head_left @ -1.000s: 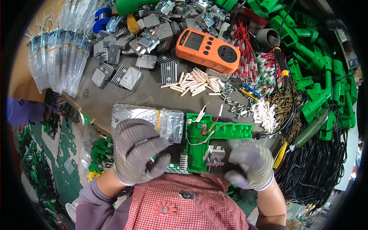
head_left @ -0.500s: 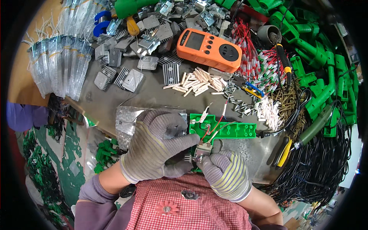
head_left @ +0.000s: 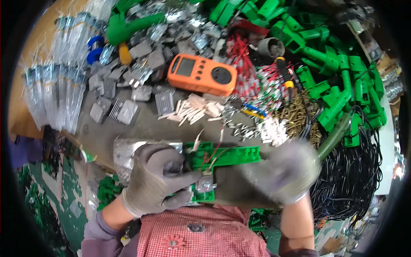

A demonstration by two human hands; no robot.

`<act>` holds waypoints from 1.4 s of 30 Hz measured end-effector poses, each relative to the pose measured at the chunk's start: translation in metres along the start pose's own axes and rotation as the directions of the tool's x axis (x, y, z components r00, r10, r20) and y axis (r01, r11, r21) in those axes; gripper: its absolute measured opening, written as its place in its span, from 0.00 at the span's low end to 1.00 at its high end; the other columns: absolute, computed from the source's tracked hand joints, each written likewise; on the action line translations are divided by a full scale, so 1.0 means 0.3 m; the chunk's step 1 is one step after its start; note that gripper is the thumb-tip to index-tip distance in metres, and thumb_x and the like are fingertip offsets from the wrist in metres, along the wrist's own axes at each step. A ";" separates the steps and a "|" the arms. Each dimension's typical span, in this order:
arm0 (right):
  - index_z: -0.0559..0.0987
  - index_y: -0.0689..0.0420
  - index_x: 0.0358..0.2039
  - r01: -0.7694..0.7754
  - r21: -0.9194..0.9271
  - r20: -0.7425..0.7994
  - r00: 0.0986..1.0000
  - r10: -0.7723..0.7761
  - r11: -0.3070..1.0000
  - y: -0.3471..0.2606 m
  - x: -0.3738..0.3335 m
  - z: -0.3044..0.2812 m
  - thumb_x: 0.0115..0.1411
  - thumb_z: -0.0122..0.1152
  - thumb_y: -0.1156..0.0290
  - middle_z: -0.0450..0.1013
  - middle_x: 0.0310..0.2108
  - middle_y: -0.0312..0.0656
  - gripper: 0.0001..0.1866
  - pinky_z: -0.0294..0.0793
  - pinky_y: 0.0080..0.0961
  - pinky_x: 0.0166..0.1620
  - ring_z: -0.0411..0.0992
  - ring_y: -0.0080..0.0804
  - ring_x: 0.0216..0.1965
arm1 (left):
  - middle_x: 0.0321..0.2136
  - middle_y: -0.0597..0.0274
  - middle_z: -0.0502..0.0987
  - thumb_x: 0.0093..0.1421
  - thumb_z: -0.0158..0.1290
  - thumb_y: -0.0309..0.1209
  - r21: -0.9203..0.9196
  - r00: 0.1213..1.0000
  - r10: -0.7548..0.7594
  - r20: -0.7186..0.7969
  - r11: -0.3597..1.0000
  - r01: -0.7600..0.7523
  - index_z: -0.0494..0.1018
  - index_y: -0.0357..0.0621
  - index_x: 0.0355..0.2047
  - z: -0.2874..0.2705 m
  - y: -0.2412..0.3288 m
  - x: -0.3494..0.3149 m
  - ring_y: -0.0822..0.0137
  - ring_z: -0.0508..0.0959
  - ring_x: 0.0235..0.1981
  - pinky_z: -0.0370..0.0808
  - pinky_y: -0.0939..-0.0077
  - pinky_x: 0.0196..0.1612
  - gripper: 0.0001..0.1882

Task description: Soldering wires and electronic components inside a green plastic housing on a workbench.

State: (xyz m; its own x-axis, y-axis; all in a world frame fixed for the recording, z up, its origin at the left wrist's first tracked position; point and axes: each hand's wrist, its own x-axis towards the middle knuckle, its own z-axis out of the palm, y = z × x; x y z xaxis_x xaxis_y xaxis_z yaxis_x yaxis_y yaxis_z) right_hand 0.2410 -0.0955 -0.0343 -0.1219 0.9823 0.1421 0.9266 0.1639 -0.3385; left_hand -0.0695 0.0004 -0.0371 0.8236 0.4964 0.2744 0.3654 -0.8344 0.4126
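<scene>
My left hand, in a grey knit glove, is closed on the near-left part of a green plastic housing. Its index finger and thumb lie beside a small metal-and-clear component in the housing. Thin red and pale wires rise from that component, two ending in white sleeves above the far edge. My gloved right hand is off to the right, away from the housing and smeared by motion; its fingers cannot be made out. Right beside it an olive-green tool handle slants down, its lower end hidden by the hand.
An orange meter with a socket lies beyond white sticks, small screws and white pieces. Finned metal blocks are at far left, green housings and black cables at right. A screwdriver-like black-yellow handle stands among wires.
My right hand has left the component and swung right, towards the olive-green tool. My left hand stays at the housing. The whole view has shifted, moving the bench items left in the picture.
</scene>
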 end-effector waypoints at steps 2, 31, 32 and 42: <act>0.79 0.61 0.38 -0.100 -0.004 -0.692 0.718 0.069 0.995 0.032 0.201 -0.165 0.54 0.59 0.82 0.77 0.31 0.42 0.10 0.75 0.28 0.38 0.76 0.33 0.32 | 0.40 0.59 0.69 0.43 0.59 0.48 -0.011 0.999 -0.012 -0.042 1.000 0.012 0.83 0.62 0.42 0.009 0.008 0.003 0.53 0.68 0.47 0.61 0.55 0.55 0.24; 0.74 0.62 0.48 0.452 0.892 -0.318 0.612 0.724 0.010 -0.030 0.092 0.021 0.66 0.58 0.63 0.59 0.18 0.29 0.16 0.53 0.17 0.21 0.53 0.18 0.18 | 0.59 0.46 0.56 0.40 0.72 0.35 -0.402 0.975 -0.222 0.028 0.890 0.214 0.77 0.50 0.34 0.024 0.070 0.044 0.45 0.59 0.62 0.59 0.57 0.64 0.21; 0.74 0.62 0.48 0.454 0.891 -0.319 0.613 0.723 0.008 -0.036 0.095 0.029 0.66 0.58 0.63 0.59 0.18 0.29 0.16 0.53 0.17 0.21 0.53 0.18 0.18 | 0.59 0.45 0.61 0.42 0.69 0.34 -0.411 0.968 -0.250 -0.001 0.883 0.228 0.78 0.51 0.33 0.024 0.076 0.050 0.44 0.62 0.59 0.59 0.54 0.61 0.17; 0.73 0.60 0.47 0.416 0.908 -0.241 0.620 0.746 -0.053 -0.077 0.075 0.080 0.69 0.54 0.61 0.51 0.16 0.26 0.15 0.49 0.17 0.21 0.47 0.16 0.15 | 0.59 0.38 0.60 0.39 0.70 0.41 -0.314 0.953 -0.302 -0.033 0.908 0.277 0.77 0.48 0.37 0.045 0.076 0.049 0.39 0.64 0.58 0.61 0.51 0.60 0.25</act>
State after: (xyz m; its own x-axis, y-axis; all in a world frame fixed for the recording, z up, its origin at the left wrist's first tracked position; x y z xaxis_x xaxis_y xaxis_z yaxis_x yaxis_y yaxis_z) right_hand 0.2084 -0.0751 -0.0457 0.7016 0.7101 0.0592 -0.4231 0.4820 -0.7673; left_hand -0.0431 -0.0145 -0.0353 0.6598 0.7329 0.1657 0.4240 -0.5452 0.7232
